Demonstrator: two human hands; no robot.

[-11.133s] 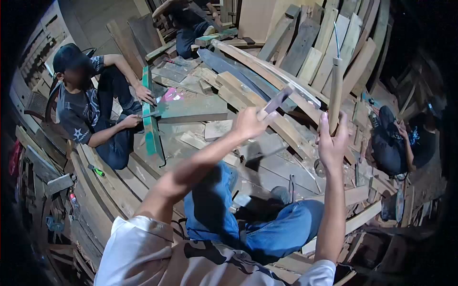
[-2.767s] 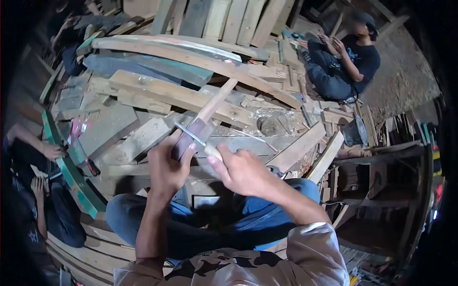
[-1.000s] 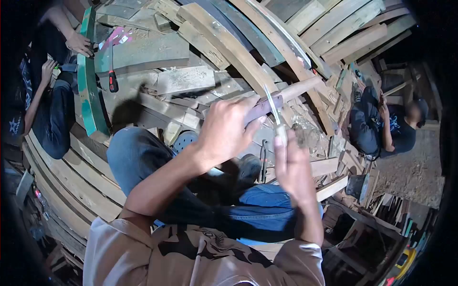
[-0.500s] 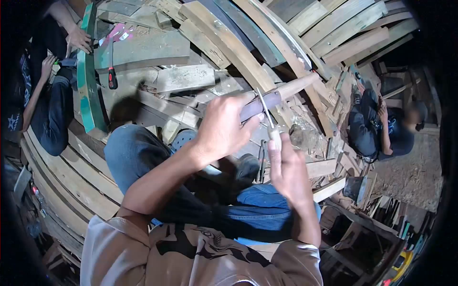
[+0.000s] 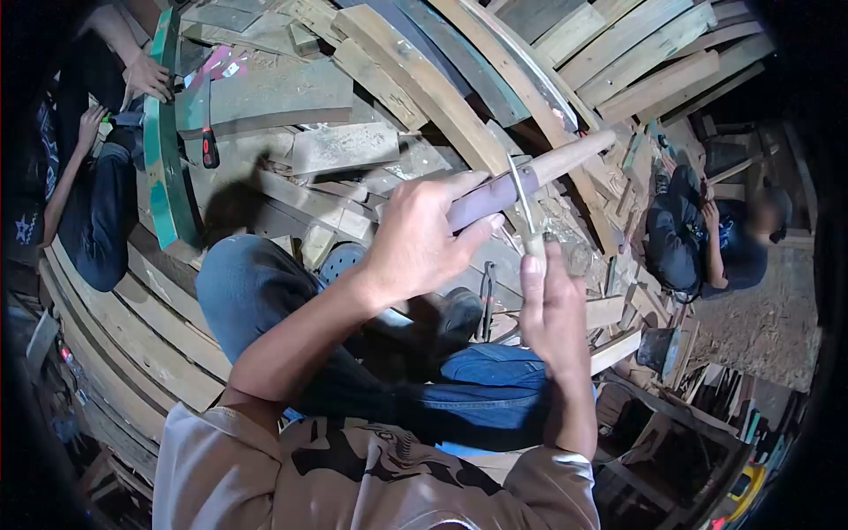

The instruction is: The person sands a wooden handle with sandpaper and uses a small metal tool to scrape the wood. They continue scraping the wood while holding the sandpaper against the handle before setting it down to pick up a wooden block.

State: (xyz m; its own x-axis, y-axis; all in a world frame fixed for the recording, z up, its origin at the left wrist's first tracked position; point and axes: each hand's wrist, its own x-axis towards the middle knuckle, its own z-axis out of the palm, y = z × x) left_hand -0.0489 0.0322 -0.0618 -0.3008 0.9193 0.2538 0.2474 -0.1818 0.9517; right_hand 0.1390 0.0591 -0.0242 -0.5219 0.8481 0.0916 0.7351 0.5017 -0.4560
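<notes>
Fingers of the left hand [image 5: 415,238] are closed round the dark lower end of a wooden handle [image 5: 565,157], which is held above the person's knees. Its long axis runs slantwise, from the left hand up and to the right, and the pale bare end points toward the stacked planks [image 5: 636,62]. The right hand [image 5: 552,314] is just below and to the right, curled round the pale grip of a thin blade [image 5: 521,187]. The blade stands nearly upright, leaning slightly left, and crosses the wooden handle where dark wood meets pale. Whether its edge bites into the wood or only rests against it cannot be made out. The left palm hides the near end of the handle, and the right fingers cover most of the grip. A seated person [image 5: 715,238] at the right edge is dim and partly cut off.
</notes>
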